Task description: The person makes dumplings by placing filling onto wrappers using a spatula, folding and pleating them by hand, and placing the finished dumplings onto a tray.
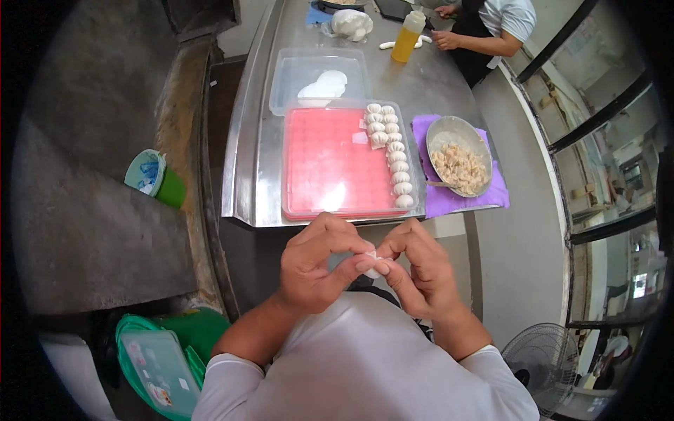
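Observation:
Both hands meet at the table's near edge, in front of my chest. My left hand (324, 261) and my right hand (415, 266) pinch a small white dumpling (374, 270) between thumbs and forefingers; the fingers hide much of it. Beyond them lies a red-pink tray (337, 161) with rows of white pleated dumplings (399, 167) along its right side. Right of the tray, a metal bowl (460, 156) of chopped filling with a utensil rests on a purple cloth (497, 188). Behind the tray, a clear plastic container (286, 74) holds round white wrappers (323, 89).
A yellow squeeze bottle (406, 42), white dough strips (387, 45) and a bagged white lump (351, 25) stand farther back. A co-worker's hands and arm (484, 45) are at back right. A green bin (170, 188) stands left; a fan (544, 361) is lower right.

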`<state>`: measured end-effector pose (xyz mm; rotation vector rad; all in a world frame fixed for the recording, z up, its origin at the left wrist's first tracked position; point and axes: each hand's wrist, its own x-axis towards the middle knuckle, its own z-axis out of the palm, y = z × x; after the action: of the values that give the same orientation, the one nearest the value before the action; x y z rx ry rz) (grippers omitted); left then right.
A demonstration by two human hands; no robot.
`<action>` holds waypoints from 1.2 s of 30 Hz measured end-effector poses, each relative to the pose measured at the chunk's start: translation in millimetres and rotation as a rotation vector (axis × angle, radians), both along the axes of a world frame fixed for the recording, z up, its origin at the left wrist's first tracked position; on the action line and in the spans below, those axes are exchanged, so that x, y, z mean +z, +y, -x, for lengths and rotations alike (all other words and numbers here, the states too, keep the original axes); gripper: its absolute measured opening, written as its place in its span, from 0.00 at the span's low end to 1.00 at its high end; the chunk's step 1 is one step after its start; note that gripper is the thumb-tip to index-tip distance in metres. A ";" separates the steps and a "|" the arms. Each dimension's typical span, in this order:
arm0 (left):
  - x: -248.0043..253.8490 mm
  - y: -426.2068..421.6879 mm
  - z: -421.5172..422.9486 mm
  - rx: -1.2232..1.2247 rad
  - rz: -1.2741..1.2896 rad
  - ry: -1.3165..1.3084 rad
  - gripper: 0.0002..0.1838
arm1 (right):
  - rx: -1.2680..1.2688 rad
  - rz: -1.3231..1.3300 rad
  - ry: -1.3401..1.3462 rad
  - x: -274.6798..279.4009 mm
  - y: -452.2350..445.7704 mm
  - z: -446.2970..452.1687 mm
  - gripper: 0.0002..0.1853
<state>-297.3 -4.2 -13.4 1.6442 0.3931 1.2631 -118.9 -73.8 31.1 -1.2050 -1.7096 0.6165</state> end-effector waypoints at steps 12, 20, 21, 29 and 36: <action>-26.5 12.4 -33.2 -0.646 0.999 -0.151 0.21 | 0.158 -0.144 0.059 -33.9 29.7 -64.0 0.10; -23.8 17.2 -74.2 -0.226 0.898 0.018 0.20 | 0.079 0.384 0.534 -75.8 26.8 -105.4 0.10; -24.1 16.3 -80.9 -0.224 0.900 0.025 0.20 | 0.079 0.384 0.541 -80.1 28.2 -106.2 0.10; -24.9 7.8 -123.6 -0.100 0.741 0.078 0.23 | -0.112 0.164 0.279 -98.0 33.9 -117.5 0.13; -43.1 65.0 -122.3 0.176 0.501 0.312 0.22 | -0.166 0.402 0.457 -94.9 37.0 -143.4 0.11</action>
<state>-174.9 60.8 -56.5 1.3869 0.9808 0.9278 24.5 -36.7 -63.8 -1.3378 -1.1212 1.0752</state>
